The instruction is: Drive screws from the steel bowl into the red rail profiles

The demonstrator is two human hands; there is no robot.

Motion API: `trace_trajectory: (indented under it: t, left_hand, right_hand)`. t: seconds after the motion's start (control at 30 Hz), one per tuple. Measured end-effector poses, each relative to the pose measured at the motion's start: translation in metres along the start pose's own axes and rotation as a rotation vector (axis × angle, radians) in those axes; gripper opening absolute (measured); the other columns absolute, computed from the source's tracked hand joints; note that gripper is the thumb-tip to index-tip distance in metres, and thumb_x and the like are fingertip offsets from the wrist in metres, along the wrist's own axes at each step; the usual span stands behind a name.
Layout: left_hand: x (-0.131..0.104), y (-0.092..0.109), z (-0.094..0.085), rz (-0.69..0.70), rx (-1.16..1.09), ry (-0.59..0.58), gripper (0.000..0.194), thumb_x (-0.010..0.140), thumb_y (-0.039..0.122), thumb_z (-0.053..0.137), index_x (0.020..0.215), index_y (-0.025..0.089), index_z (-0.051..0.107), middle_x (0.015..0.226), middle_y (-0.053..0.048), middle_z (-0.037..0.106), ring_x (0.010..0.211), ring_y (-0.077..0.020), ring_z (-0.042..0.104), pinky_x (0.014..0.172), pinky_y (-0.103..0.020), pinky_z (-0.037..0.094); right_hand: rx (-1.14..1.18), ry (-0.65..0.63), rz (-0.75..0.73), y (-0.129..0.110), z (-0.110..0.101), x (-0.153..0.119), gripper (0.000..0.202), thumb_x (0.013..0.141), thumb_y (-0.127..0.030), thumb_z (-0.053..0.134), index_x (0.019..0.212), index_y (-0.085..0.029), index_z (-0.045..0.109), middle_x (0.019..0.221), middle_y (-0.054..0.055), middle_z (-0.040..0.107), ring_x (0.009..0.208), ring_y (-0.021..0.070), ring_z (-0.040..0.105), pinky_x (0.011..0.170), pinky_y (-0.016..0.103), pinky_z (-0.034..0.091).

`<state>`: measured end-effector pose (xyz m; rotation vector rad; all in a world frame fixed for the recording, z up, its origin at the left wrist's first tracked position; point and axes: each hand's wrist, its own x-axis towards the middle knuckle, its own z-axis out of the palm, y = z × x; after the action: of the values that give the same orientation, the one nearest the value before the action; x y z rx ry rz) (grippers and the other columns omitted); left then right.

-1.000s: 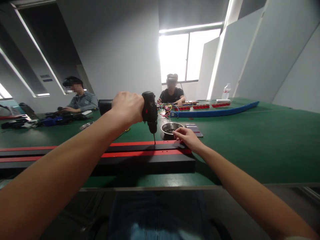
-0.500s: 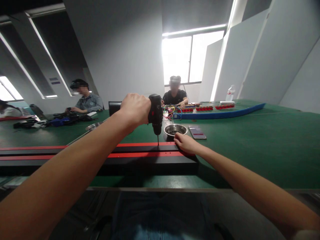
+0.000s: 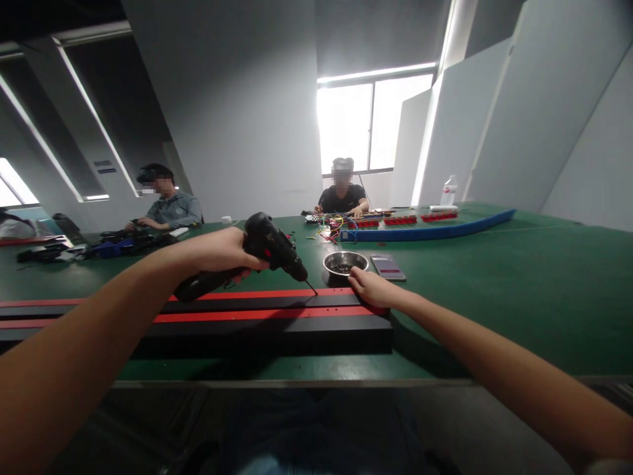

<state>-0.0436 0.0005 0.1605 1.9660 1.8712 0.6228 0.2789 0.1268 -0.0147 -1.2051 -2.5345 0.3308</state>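
My left hand [image 3: 225, 251] is closed around the grip of a black cordless drill [image 3: 277, 247], which leans over to the left. The tip of its thin bit is at the red strip of the farther of two long black bars [image 3: 237, 305]. My right hand [image 3: 370, 287] is closed on the right end of that farther bar, fingers curled over it. The nearer black bar [image 3: 277, 333] also carries a red strip, with small holes near its right end. Just behind my right hand stands a steel bowl [image 3: 345, 262] holding small dark pieces, probably screws.
A phone [image 3: 388, 267] lies right of the bowl on the green table [image 3: 494, 297]. Farther back are a long blue strip [image 3: 430, 233], colored wires [image 3: 336, 227], red parts [image 3: 399, 220] and a bottle [image 3: 449, 190]. Co-workers sit across the table and at the left.
The drill has tipped from upright to a slant, its body swinging left and down with my left hand, while the bit tip stays near the same spot. My right hand keeps its place.
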Motion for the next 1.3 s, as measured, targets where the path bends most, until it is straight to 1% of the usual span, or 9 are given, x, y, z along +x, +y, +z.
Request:
trace_trajectory:
  t: [0.1, 0.23, 0.4, 0.57, 0.7, 0.83, 1.0, 1.17, 1.3]
  left_hand:
    - [-0.01, -0.02, 0.016, -0.063, -0.105, -0.041, 0.036, 0.061, 0.043, 0.085, 0.086, 0.018, 0.076, 0.069, -0.005, 0.069, 0.059, -0.0203, 0.061, 0.053, -0.028, 0.044]
    - [-0.018, -0.043, 0.05, -0.164, -0.436, 0.038, 0.04, 0.065, 0.05, 0.083, 0.08, 0.016, 0.07, 0.067, -0.006, 0.067, 0.058, -0.0193, 0.062, 0.053, -0.028, 0.047]
    - [-0.026, -0.052, 0.083, -0.264, -0.814, 0.085, 0.039, 0.067, 0.048, 0.084, 0.076, 0.014, 0.068, 0.066, -0.006, 0.067, 0.055, -0.0166, 0.061, 0.048, -0.024, 0.046]
    - [-0.032, -0.053, 0.1, -0.287, -0.97, 0.064, 0.038, 0.072, 0.046, 0.082, 0.071, 0.012, 0.067, 0.065, -0.006, 0.065, 0.052, -0.014, 0.059, 0.045, -0.022, 0.045]
    - [-0.031, -0.062, 0.114, -0.279, -1.085, 0.047, 0.036, 0.073, 0.044, 0.083, 0.079, 0.012, 0.068, 0.07, -0.004, 0.064, 0.056, -0.0127, 0.06, 0.048, -0.021, 0.048]
    - [-0.026, -0.072, 0.125, -0.3, -1.226, 0.01, 0.034, 0.074, 0.039, 0.084, 0.088, 0.012, 0.068, 0.075, -0.004, 0.065, 0.058, -0.0117, 0.062, 0.05, -0.019, 0.05]
    - [-0.023, -0.078, 0.132, -0.241, -1.297, -0.01, 0.03, 0.077, 0.037, 0.081, 0.087, 0.012, 0.067, 0.074, -0.003, 0.064, 0.057, -0.0106, 0.062, 0.048, -0.019, 0.05]
    - [-0.029, -0.076, 0.135, -0.213, -1.31, 0.037, 0.026, 0.077, 0.031, 0.082, 0.088, 0.011, 0.069, 0.074, -0.004, 0.066, 0.06, -0.0111, 0.064, 0.054, -0.019, 0.054]
    - [-0.033, -0.068, 0.135, -0.243, -1.336, 0.049, 0.024, 0.074, 0.027, 0.083, 0.086, 0.012, 0.068, 0.072, -0.004, 0.066, 0.058, -0.0118, 0.064, 0.053, -0.02, 0.054]
  right_hand:
    - [0.007, 0.01, 0.029, 0.008, -0.005, -0.006, 0.027, 0.105, -0.038, 0.034, 0.101, -0.018, 0.053, 0.094, 0.012, 0.069, 0.074, 0.0204, 0.061, 0.067, 0.029, 0.039]
    - [0.019, 0.021, 0.07, 0.019, -0.014, -0.016, 0.024, 0.103, -0.035, 0.037, 0.103, -0.018, 0.055, 0.098, 0.013, 0.07, 0.081, 0.0224, 0.063, 0.071, 0.03, 0.04]
    - [0.023, 0.028, 0.138, 0.041, -0.028, -0.033, 0.028, 0.102, -0.038, 0.037, 0.104, -0.018, 0.057, 0.095, 0.013, 0.069, 0.08, 0.0233, 0.062, 0.071, 0.031, 0.042]
    - [0.033, 0.043, 0.164, 0.081, -0.043, -0.053, 0.032, 0.1, -0.043, 0.038, 0.103, -0.019, 0.058, 0.097, 0.012, 0.07, 0.083, 0.024, 0.063, 0.074, 0.032, 0.045]
    - [-0.014, 0.083, 0.242, 0.11, -0.056, -0.069, 0.033, 0.097, -0.047, 0.037, 0.094, -0.021, 0.058, 0.092, 0.011, 0.069, 0.08, 0.0243, 0.063, 0.073, 0.033, 0.047]
    - [-0.012, 0.103, 0.294, 0.132, -0.068, -0.084, 0.033, 0.093, -0.049, 0.038, 0.091, -0.022, 0.058, 0.091, 0.013, 0.069, 0.079, 0.0256, 0.063, 0.074, 0.035, 0.049]
    - [-0.03, 0.098, 0.329, 0.154, -0.079, -0.093, 0.03, 0.09, -0.047, 0.041, 0.084, -0.023, 0.058, 0.087, 0.013, 0.069, 0.078, 0.0263, 0.063, 0.073, 0.036, 0.049]
    - [-0.085, 0.101, 0.31, 0.133, -0.085, -0.074, 0.03, 0.092, -0.046, 0.043, 0.084, -0.022, 0.06, 0.084, 0.011, 0.07, 0.071, 0.0229, 0.062, 0.067, 0.033, 0.046]
    - [-0.075, 0.103, 0.132, 0.09, -0.076, -0.022, 0.028, 0.09, -0.044, 0.054, 0.088, -0.019, 0.068, 0.089, 0.009, 0.073, 0.076, 0.0214, 0.064, 0.067, 0.03, 0.044]
